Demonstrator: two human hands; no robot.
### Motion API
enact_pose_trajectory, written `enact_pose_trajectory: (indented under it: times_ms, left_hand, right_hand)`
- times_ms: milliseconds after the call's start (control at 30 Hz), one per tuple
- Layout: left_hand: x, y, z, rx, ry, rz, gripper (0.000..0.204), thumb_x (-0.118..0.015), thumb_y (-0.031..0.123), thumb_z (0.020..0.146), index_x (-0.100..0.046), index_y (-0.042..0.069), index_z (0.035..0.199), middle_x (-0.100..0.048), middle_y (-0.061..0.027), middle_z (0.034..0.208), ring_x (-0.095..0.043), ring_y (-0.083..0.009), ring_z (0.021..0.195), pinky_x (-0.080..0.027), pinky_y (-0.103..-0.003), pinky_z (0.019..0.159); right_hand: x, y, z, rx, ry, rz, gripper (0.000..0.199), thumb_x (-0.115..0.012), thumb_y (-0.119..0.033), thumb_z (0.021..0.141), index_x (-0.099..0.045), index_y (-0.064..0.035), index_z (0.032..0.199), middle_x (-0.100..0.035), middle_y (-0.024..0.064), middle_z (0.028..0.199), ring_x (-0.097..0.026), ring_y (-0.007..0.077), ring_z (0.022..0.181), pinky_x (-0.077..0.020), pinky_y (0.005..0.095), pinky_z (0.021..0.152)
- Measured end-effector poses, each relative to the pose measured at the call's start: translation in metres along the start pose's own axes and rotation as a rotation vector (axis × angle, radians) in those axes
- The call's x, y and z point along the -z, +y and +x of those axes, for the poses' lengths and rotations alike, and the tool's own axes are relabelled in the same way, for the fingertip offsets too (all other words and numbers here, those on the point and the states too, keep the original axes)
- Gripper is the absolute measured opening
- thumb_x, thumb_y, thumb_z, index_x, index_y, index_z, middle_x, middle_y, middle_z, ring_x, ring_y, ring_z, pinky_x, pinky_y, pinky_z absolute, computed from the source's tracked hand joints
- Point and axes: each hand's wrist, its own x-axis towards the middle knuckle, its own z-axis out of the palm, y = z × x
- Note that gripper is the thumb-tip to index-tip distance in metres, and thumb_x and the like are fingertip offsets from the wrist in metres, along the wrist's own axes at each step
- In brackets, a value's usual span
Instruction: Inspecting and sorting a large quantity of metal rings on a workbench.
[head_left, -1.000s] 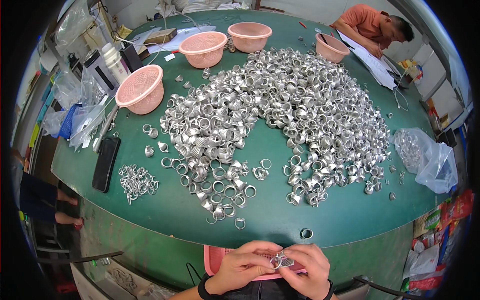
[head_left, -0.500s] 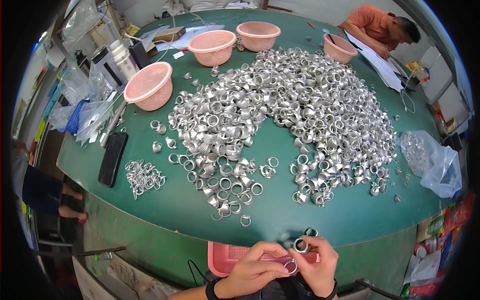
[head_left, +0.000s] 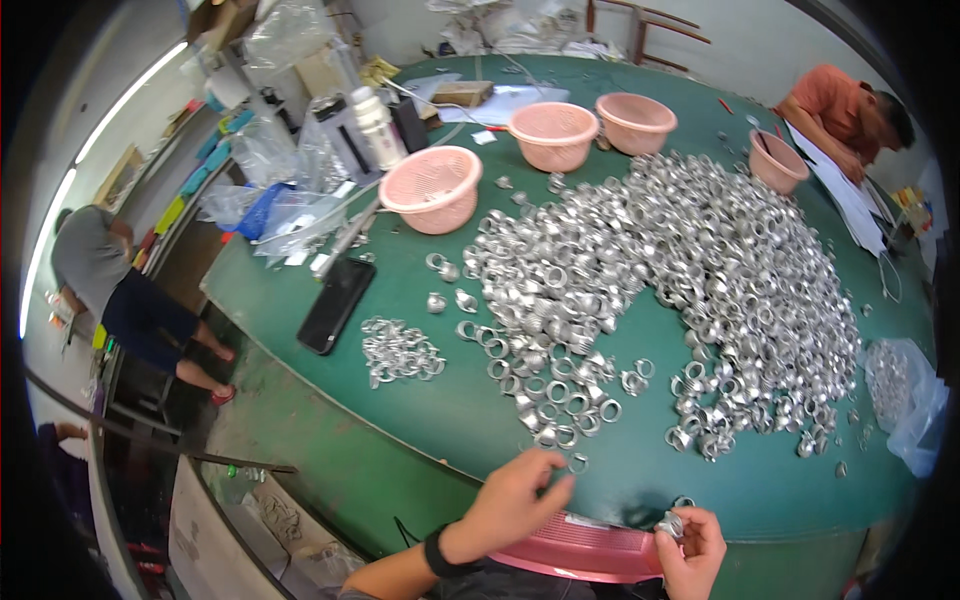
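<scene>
A silver-coloured ring [head_left: 670, 524] is pinched between the thumb and fingers of my right hand [head_left: 694, 552], just off the table's near edge. Close beside it, another ring [head_left: 684, 502] sits at that edge. My left hand [head_left: 512, 507] reaches over the edge with thumb and forefinger apart, and I see nothing between them. Just beyond its fingertips a single ring [head_left: 579, 463] lies on the green table [head_left: 470, 430]. A great heap of similar rings [head_left: 590, 290] spreads farther back. Below my hands is a pink basket [head_left: 580, 553], partly hidden by my left hand.
A small pile of thin rings [head_left: 400, 352] and a black phone [head_left: 337, 305] lie at the left. Pink bowls [head_left: 432, 190] stand along the back. A plastic bag [head_left: 905, 400] sits at the right. One person [head_left: 835, 115] leans over papers; another [head_left: 130, 280] stands by the shelves.
My left hand has parted from my right and moved toward the rings on the table; the ring it held no longer shows in it. The view has swung left.
</scene>
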Motion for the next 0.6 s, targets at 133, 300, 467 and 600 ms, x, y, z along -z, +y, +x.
enact_pose_trajectory:
  times_ms: [133, 300, 467, 600]
  left_hand:
    - [-0.030, -0.009, 0.013, -0.325, 0.128, 0.619, 0.030, -0.059, 0.023, 0.071, -0.048, 0.001, 0.087, -0.050, -0.0107, 0.070, -0.052, -0.0239, 0.060, -0.043, -0.031, 0.054]
    - [-0.032, -0.003, 0.009, -0.347, 0.190, 0.672, 0.022, -0.055, 0.019, 0.075, -0.048, 0.001, 0.085, -0.049, -0.0093, 0.063, -0.050, -0.0194, 0.052, -0.042, -0.028, 0.048]
    - [0.025, -0.005, -0.001, 0.494, -0.178, -1.033, 0.017, -0.047, 0.013, 0.079, -0.047, 0.002, 0.093, -0.050, -0.0046, 0.070, -0.047, -0.0103, 0.054, -0.034, -0.018, 0.040]
    - [0.086, -0.021, 0.006, 0.208, 0.176, -1.139, 0.015, -0.042, 0.012, 0.081, -0.047, 0.003, 0.093, -0.053, -0.0076, 0.082, -0.051, -0.0151, 0.072, -0.042, -0.020, 0.054]
  right_hand:
    - [0.006, 0.007, -0.002, 0.006, 0.018, -0.067, 0.024, -0.054, 0.003, 0.074, -0.048, -0.0002, 0.096, -0.052, 0.0039, 0.088, -0.049, 0.0091, 0.080, -0.0397, 0.0211, 0.073]
    - [0.007, 0.006, -0.005, 0.011, -0.027, -0.036, 0.024, -0.054, 0.002, 0.074, -0.048, 0.0003, 0.098, -0.052, 0.0044, 0.088, -0.049, 0.0093, 0.080, -0.0391, 0.0209, 0.074]
    - [0.009, 0.004, -0.003, 0.021, 0.004, -0.035, 0.023, -0.054, 0.002, 0.074, -0.048, 0.0003, 0.097, -0.053, 0.0043, 0.086, -0.050, 0.0095, 0.078, -0.0399, 0.0205, 0.071]
    - [0.006, 0.003, -0.001, -0.018, -0.032, -0.038, 0.023, -0.055, 0.001, 0.073, -0.050, -0.0005, 0.095, -0.053, 0.0031, 0.083, -0.050, 0.0089, 0.077, -0.0400, 0.0202, 0.070]
